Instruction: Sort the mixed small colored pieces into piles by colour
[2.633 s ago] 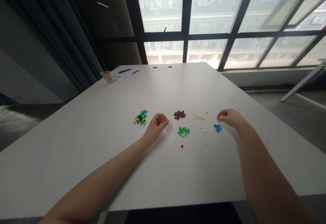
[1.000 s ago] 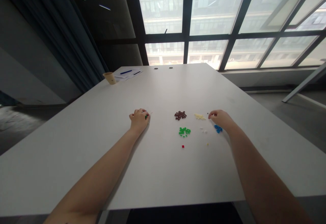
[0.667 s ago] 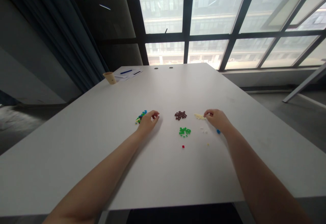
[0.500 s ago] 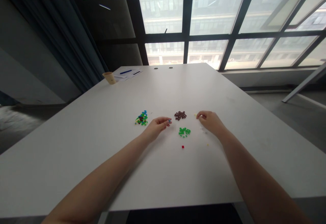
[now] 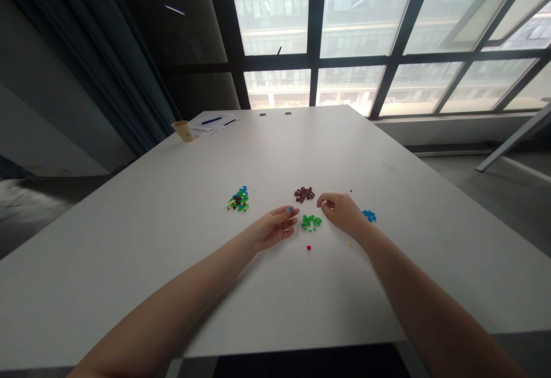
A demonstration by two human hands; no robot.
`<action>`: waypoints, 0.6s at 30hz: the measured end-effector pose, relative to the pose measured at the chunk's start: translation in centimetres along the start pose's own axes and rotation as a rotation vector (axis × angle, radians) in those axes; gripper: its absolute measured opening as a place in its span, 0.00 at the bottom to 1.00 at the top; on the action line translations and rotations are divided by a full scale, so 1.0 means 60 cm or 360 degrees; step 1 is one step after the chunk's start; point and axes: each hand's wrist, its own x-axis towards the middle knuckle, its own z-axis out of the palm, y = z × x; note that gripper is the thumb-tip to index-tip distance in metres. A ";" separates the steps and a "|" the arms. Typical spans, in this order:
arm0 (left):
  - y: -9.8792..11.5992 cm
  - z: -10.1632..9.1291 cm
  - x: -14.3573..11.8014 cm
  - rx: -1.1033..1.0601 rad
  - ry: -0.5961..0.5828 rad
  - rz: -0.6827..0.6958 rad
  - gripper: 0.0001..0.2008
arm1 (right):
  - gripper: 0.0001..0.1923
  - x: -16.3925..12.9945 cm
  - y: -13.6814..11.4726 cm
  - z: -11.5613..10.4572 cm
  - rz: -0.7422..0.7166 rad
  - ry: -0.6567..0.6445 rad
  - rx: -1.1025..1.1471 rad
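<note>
A tiny blue plastic brick (image 5: 291,209) is pinched in the left hand (image 5: 274,230); the right hand (image 5: 340,211) is curled, its contents indiscernible, beside small green plastic bricks (image 5: 310,222).

White tabletop (image 5: 172,240), plain, no pattern. The mixed pile (image 5: 239,199) shows green, blue, yellow and dark brown bits together. The brown pile (image 5: 304,194) is one dark reddish brown; the green pile (image 5: 310,222) is bright green throughout. A small blue piece (image 5: 291,210) sits at the left hand's (image 5: 273,230) fingertips. The blue pile (image 5: 369,215) is sky blue. One lone red piece (image 5: 308,248). Far off, a tan paper cup (image 5: 183,129).
</note>
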 end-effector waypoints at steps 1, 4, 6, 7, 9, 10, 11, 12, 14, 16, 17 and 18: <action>0.000 -0.001 0.000 0.0001 -0.0001 -0.0005 0.06 | 0.13 0.000 0.000 0.001 -0.0011 0.0008 0.0009; 0.000 -0.003 0.001 0.0004 -0.0007 -0.0021 0.06 | 0.13 0.000 0.000 0.004 -0.0045 0.0053 0.0057; 0.000 -0.002 0.001 0.0003 -0.0012 -0.0034 0.06 | 0.12 -0.002 -0.004 0.004 -0.0073 0.0103 0.0089; 0.000 -0.001 0.000 0.0004 -0.0013 -0.0042 0.06 | 0.12 -0.003 -0.007 0.005 -0.0096 0.0137 0.0100; 0.000 0.001 -0.001 0.0018 -0.0017 -0.0053 0.06 | 0.11 -0.006 -0.016 0.006 -0.0173 0.0205 0.0118; 0.000 0.002 -0.001 0.0032 -0.0026 -0.0059 0.06 | 0.10 -0.008 -0.021 0.008 -0.0227 0.0229 0.0136; 0.000 0.002 -0.001 0.0048 -0.0043 -0.0065 0.06 | 0.09 -0.011 -0.027 0.010 -0.0290 0.0239 0.0164; 0.000 0.001 -0.001 0.0065 -0.0065 -0.0072 0.07 | 0.09 -0.013 -0.032 0.012 -0.0362 0.0229 0.0200; -0.001 -0.001 0.001 0.0096 -0.0127 -0.0086 0.08 | 0.10 -0.017 -0.042 0.016 -0.0516 0.0168 0.0257; -0.002 -0.004 0.002 0.0118 -0.0202 -0.0095 0.09 | 0.10 -0.020 -0.048 0.020 -0.0635 0.0113 0.0249; -0.003 -0.005 0.003 0.0127 -0.0234 -0.0097 0.09 | 0.10 -0.021 -0.050 0.022 -0.0667 0.0101 0.0219; -0.004 -0.006 0.003 0.0136 -0.0255 -0.0098 0.09 | 0.09 -0.022 -0.052 0.024 -0.0681 0.0096 0.0181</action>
